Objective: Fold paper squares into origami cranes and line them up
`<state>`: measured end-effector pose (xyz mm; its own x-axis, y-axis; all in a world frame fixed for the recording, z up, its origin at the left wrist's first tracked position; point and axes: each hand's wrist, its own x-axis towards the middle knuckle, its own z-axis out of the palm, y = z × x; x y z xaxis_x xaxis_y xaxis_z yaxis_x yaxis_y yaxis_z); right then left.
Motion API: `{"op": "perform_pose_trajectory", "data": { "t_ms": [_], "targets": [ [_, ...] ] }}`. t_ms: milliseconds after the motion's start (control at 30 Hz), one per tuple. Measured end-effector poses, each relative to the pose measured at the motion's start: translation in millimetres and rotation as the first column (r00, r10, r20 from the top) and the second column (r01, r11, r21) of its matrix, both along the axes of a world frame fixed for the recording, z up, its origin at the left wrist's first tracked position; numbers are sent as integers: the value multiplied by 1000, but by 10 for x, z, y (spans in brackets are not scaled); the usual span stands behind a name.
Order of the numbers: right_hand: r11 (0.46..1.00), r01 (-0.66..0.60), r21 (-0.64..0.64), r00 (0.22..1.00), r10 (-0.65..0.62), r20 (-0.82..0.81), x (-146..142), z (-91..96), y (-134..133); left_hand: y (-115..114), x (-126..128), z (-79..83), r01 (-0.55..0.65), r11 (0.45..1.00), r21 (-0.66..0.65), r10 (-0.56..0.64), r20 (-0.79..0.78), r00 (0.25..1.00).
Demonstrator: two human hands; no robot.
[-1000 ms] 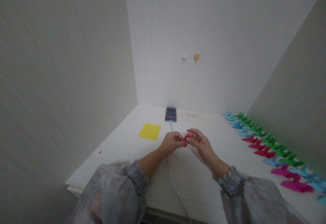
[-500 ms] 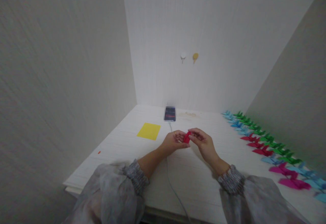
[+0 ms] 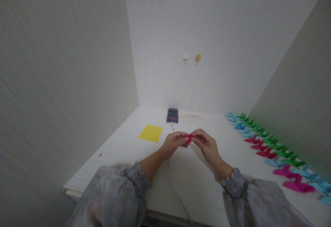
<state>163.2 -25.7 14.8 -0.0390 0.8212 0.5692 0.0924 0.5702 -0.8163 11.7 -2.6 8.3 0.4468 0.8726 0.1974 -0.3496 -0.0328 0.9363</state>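
Observation:
Between my two hands, above the white table (image 3: 207,199), is a small folded piece of red paper (image 3: 190,138). My left hand (image 3: 173,142), with a ring on one finger, pinches its left side between thumb and fingers. On the other side, my right hand (image 3: 207,143) grips the paper's right edge with thumb and fingertips. Fingers cover much of the paper, so its full folded shape is hidden. A flat square of yellow paper (image 3: 151,133) lies on the table to the left of my hands.
Rows of folded paper cranes in green (image 3: 271,140), blue, red and magenta line the table's right side. A phone (image 3: 172,115) stands at the back, its white cable (image 3: 172,185) running under my left arm to the front edge. An orange scrap (image 3: 100,155) lies left. Walls enclose the table.
My left thumb has moved up onto the red paper, which now shows less between my fingers and is turned a little. My right hand has barely shifted.

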Motion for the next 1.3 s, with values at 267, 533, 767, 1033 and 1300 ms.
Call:
{"op": "perform_pose_trajectory", "data": {
  "t_ms": [267, 533, 767, 1033, 1300],
  "targets": [
    [995, 20, 98, 997, -27, 74, 8, -13, 5, 14, 12, -4, -41, 999, -12, 40, -31, 999],
    [991, 25, 129, 988, -44, 146, 24, -62, 40, 18, -2, 1, -5, 999, -53, 2, -53, 999],
    [994, 1, 113, 998, -8, 64, 33, -30, -4, -2, -45, 30, 274, 934, -230, -245, 146, 959],
    [1000, -10, -10, 994, 8, -110, -24, -13, -13, 2, -44, 16, 294, 922, -253, -259, 162, 952],
    [992, -20, -124, 999, 24, 30, -26, -25, -1, 21, 36, -23, -40, 997, -70, 44, 54, 998]
  ]
}}
